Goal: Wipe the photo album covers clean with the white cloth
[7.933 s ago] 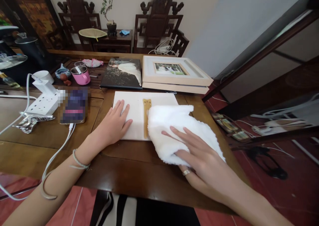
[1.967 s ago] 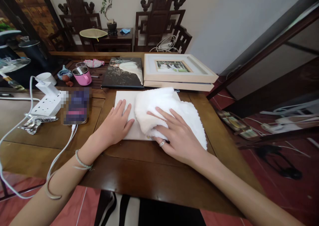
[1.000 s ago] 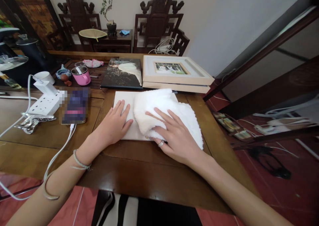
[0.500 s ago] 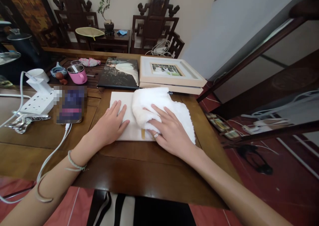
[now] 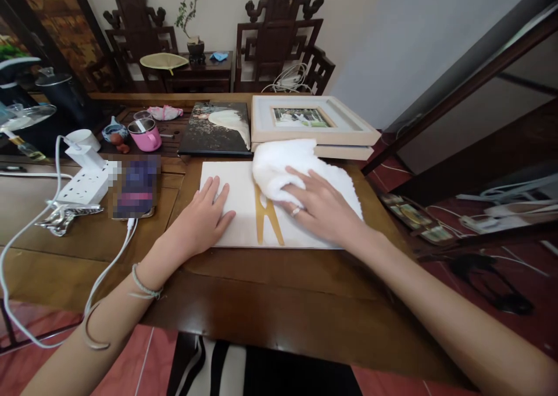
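Forearms [image 5: 108, 314] cut off. Brown wooden table [image 5: 261, 291]: flat white rectangular panel [image 5: 235, 233] near its front edge. Hands apart: left hand [image 5: 201, 218] flat, fingers spread, on panel's left edge; right hand [image 5: 321, 201] palm down, fingers curled round fluffy white cloth [image 5: 285, 157]. Right wrist [image 5: 358, 230] hides panel's near right corner; cloth covers far right corner, tan forked figure's [image 5: 260, 213] top.
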The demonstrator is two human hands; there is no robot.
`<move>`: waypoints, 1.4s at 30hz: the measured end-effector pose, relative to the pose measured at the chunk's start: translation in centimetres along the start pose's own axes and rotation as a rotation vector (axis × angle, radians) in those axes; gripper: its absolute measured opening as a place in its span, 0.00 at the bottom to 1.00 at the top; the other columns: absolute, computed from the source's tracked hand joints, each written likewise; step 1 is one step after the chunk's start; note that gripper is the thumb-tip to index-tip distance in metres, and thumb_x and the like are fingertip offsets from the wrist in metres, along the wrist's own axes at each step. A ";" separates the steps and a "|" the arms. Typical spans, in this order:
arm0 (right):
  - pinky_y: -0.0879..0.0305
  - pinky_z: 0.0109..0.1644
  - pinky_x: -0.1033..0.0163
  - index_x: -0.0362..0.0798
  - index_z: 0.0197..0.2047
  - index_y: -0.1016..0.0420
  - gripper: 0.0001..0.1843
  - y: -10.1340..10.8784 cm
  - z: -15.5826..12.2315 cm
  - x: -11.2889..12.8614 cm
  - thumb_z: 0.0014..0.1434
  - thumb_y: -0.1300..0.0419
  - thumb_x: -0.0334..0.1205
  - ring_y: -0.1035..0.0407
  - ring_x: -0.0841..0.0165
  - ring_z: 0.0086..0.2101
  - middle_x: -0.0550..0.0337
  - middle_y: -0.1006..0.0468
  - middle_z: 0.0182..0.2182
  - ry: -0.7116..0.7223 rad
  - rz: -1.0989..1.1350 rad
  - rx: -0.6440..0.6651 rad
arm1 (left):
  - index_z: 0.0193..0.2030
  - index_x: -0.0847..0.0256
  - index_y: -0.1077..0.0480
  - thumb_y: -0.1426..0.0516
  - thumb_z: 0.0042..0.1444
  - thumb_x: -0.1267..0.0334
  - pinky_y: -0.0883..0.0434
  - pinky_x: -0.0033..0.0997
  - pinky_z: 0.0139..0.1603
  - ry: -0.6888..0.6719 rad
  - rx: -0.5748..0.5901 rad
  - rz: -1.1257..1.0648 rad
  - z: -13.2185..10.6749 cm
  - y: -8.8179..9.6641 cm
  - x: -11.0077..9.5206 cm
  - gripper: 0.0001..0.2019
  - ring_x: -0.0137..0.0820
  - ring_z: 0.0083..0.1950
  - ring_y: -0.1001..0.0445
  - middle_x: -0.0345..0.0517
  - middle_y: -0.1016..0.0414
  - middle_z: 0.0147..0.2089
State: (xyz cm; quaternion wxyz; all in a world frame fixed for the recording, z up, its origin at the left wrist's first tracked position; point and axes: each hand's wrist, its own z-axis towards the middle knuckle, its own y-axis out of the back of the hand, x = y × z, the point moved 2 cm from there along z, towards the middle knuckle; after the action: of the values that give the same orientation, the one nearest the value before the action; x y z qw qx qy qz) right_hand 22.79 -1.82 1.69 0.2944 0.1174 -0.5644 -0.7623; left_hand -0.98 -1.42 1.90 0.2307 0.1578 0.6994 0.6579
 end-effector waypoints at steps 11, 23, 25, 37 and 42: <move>0.47 0.66 0.32 0.50 0.38 0.23 0.15 1.7 -5.1 5.3 0.56 0.48 0.26 0.51 0.52 0.67 0.53 0.34 0.65 0.159 0.111 -0.008 | 0.70 0.76 0.52 0.58 0.70 0.56 0.47 0.56 0.70 0.001 -0.021 -0.003 0.3 0.2 -0.2 0.29 0.52 0.76 0.62 0.72 0.58 0.74; 0.43 0.65 0.37 0.46 0.46 0.23 0.15 0.6 -1.1 -2.5 0.66 0.50 0.40 0.41 0.53 0.64 0.42 0.27 0.58 0.084 0.030 0.014 | 0.71 0.76 0.52 0.57 0.70 0.56 0.48 0.55 0.71 0.005 -0.005 -0.019 0.0 0.1 -0.1 0.29 0.52 0.76 0.63 0.72 0.60 0.74; 0.43 0.65 0.37 0.44 0.48 0.24 0.17 -0.2 0.1 -3.0 0.67 0.51 0.41 0.41 0.52 0.64 0.41 0.24 0.54 0.000 -0.007 -0.020 | 0.71 0.74 0.52 0.57 0.70 0.56 0.49 0.54 0.71 -0.010 -0.025 -0.036 0.1 0.0 0.4 0.29 0.50 0.76 0.63 0.70 0.59 0.75; 0.46 0.68 0.37 0.51 0.33 0.26 0.12 3.4 -7.7 6.0 0.55 0.47 0.26 0.50 0.55 0.68 0.57 0.34 0.65 0.257 0.181 0.018 | 0.70 0.77 0.52 0.57 0.69 0.57 0.48 0.55 0.71 -0.021 -0.039 -0.016 0.2 0.5 0.0 0.29 0.52 0.76 0.62 0.72 0.58 0.74; 0.46 0.68 0.38 0.50 0.41 0.24 0.11 2.9 -5.0 2.2 0.62 0.47 0.33 0.46 0.56 0.66 0.51 0.35 0.65 0.274 0.151 0.091 | 0.70 0.77 0.52 0.58 0.70 0.56 0.49 0.54 0.72 -0.052 -0.035 0.002 0.1 0.6 -0.1 0.29 0.52 0.76 0.62 0.72 0.58 0.74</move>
State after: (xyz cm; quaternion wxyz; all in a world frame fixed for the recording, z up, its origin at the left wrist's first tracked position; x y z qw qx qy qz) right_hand 24.52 -7.65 3.04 0.4193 0.1908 -0.5602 -0.6884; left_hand -0.91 -1.28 2.54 0.2510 0.1713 0.6815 0.6657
